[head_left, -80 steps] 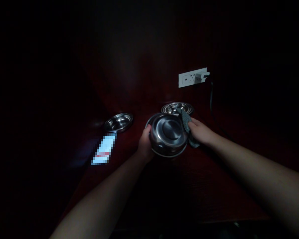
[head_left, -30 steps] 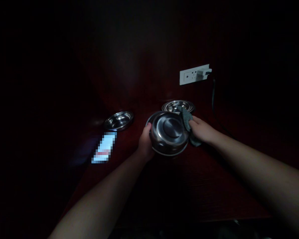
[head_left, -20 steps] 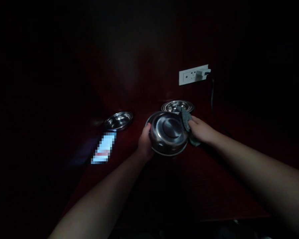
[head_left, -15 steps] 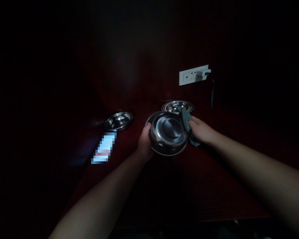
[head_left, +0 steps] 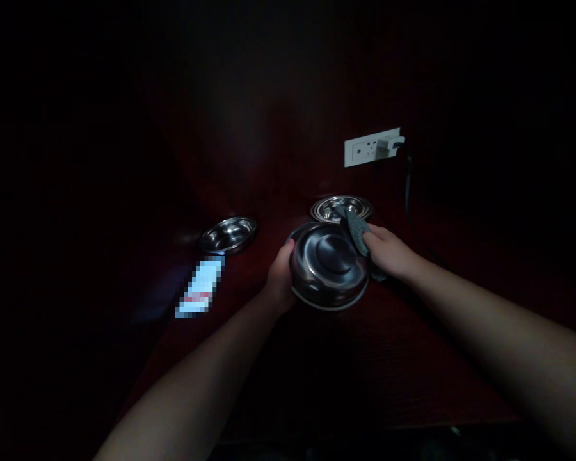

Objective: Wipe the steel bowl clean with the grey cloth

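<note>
While left hand (head_left: 279, 276) grips bowl (head_left: 329, 272), right hand (head_left: 388, 251) pinches cloth (head_left: 357, 230), bowl tilted, base toward viewer

Held bowl (head_left: 331, 259) silver; cloth (head_left: 356, 232) right of it grey-green; table (head_left: 388, 358) below it dark red; socket plate (head_left: 363, 150) beyond it white.

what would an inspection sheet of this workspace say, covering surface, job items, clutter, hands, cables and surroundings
Surface: dark red tabletop, dimly lit
Job's things: steel bowl, tilted, base toward the camera; grey-green cloth at its right edge
Clutter: shallow dish at left; bright pixelated panel just in front of it; apparently stacked dishes behind the bowl
Hands: left hand grips the bowl's side; right hand pinches the cloth
Cables: dark cable hanging by the plug
Surroundings: white wall socket; sides too dark to tell
</note>
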The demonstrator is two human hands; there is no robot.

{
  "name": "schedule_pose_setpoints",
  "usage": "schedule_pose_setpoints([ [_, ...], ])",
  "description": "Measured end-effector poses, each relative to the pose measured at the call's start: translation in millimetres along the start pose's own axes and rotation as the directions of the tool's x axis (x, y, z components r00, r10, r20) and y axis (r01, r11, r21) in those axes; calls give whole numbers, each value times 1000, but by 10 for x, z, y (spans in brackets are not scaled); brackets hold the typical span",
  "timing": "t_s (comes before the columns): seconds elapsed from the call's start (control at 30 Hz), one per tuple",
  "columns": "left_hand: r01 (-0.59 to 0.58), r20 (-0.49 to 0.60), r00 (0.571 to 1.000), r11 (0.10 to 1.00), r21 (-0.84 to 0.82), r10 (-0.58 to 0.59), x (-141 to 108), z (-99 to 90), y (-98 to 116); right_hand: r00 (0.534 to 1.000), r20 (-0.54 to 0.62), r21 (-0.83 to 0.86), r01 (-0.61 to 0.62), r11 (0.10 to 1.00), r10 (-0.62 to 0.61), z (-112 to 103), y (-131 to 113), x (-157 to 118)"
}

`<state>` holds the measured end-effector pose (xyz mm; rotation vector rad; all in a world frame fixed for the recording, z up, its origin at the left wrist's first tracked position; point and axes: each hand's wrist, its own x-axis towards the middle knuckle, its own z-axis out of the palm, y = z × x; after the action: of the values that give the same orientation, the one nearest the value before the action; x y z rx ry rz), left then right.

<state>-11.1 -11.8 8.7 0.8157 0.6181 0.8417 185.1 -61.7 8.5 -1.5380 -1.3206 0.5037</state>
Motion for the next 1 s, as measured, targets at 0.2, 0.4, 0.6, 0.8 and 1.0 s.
schedule_pose_setpoints([
  [0.2, 4, -117, 993, 998, 59, 3, 14, -65, -39, 999, 52, -29, 10, 1000, -9, 21, -43, -33],
  [0.4, 16, -102, 995, 996, 87, -7, 40, -105, -58, 993, 85, -80, 88, 993, -81, 14, -87, -61],
  [0.6, 27, -120, 993, 995, 94, -16, 27, -85, -53, 984, 115, -16, 137, 991, -134, -2, -104, -80],
  [0.8, 57, -59, 997, 994, 95, -52, 25, -75, -54, 975, 143, 37, 164, 986, -168, -16, -89, -74],
  [1.0, 73, -69, 995, 991, 112, -66, 18, -77, -57, 968, 138, 40, 204, 978, -208, -28, -117, -70],
])
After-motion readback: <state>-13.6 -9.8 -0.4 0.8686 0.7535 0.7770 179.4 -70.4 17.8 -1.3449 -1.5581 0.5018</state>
